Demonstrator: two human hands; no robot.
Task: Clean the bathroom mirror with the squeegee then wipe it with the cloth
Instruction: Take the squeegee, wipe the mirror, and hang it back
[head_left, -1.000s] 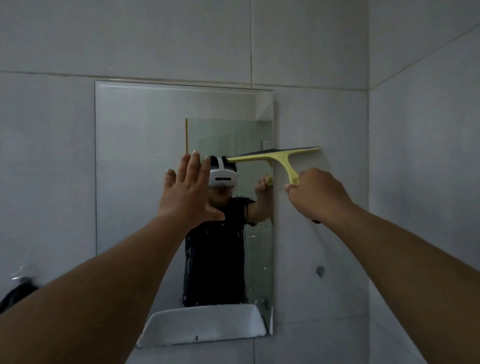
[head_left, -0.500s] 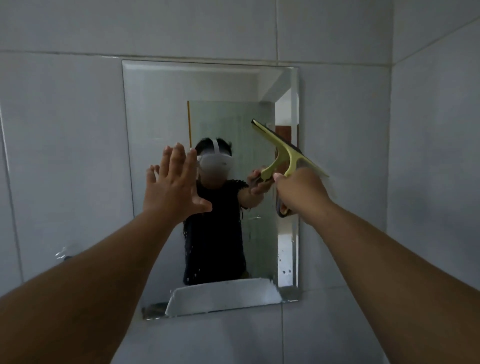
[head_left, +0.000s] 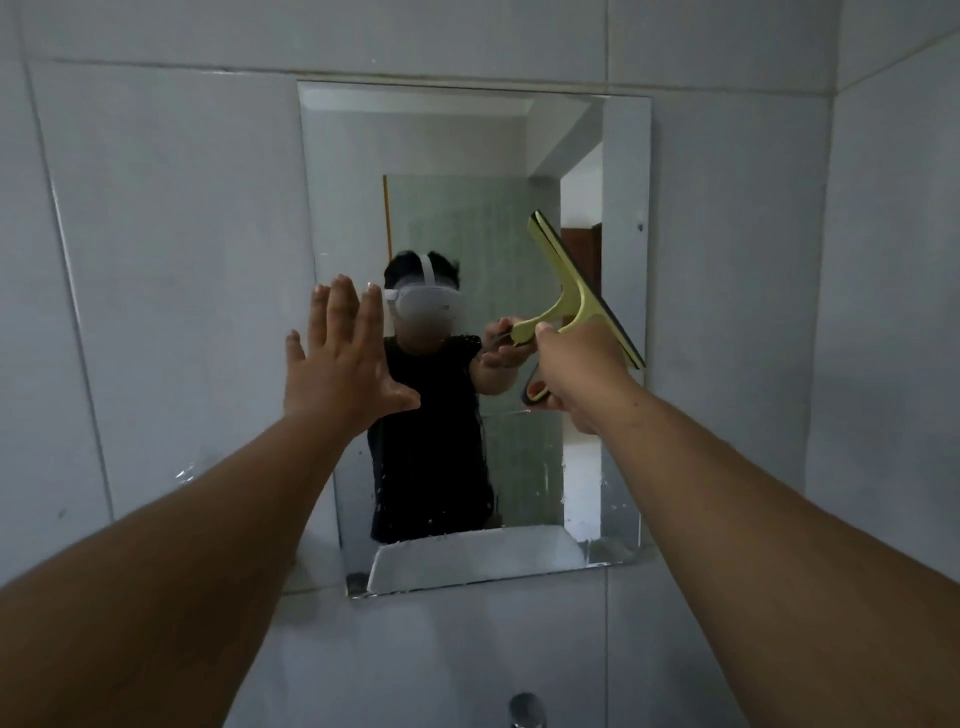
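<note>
A frameless rectangular mirror (head_left: 457, 140) hangs on the grey tiled wall, with water drops along its lower part. My right hand (head_left: 582, 371) grips the handle of a yellow-green squeegee (head_left: 576, 283). Its blade is tilted steeply, running from upper left to lower right over the mirror's right side. My left hand (head_left: 343, 358) is raised flat with fingers straight and spread, at the mirror's left edge; I cannot tell whether the palm touches the glass. No cloth is in view.
Grey wall tiles (head_left: 156, 260) surround the mirror, and a side wall meets them in a corner at the right (head_left: 831, 208). The top of a metal tap (head_left: 525, 709) shows at the bottom edge. The mirror reflects a person and a white basin.
The squeegee has turned from level to steeply tilted and come from the mirror's right edge onto the glass. My view has shifted left and up, centring the mirror. My left hand stays raised flat.
</note>
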